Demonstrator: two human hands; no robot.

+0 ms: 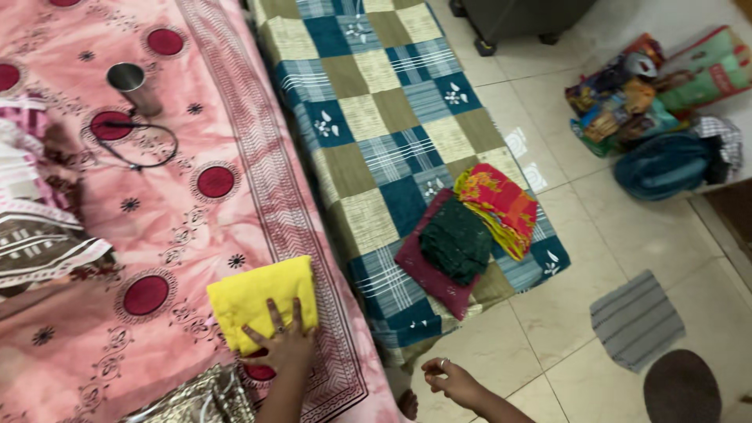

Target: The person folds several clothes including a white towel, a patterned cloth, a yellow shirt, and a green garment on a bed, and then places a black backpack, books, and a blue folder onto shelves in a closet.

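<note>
My left hand (pixel 283 340) lies flat, fingers spread, on a folded yellow cloth (pixel 257 298) resting on the pink patterned bedsheet (pixel 180 227). My right hand (pixel 450 380) hovers low over the floor beside the bed, fingers loosely curled and holding nothing, a ring on one finger. On the checked blue and olive mattress (pixel 376 117) nearby sits a stack of folded clothes: a maroon piece (pixel 427 274), a dark green piece (pixel 456 239) and a bright multicoloured piece (pixel 501 205).
A steel tumbler (pixel 133 84) and a black cable (pixel 141 145) lie on the pink sheet. Striped clothes (pixel 31 211) pile at the left. On the tiled floor are a grey mat (pixel 636 319), a dark round mat (pixel 681 388), bags and packets (pixel 650 102).
</note>
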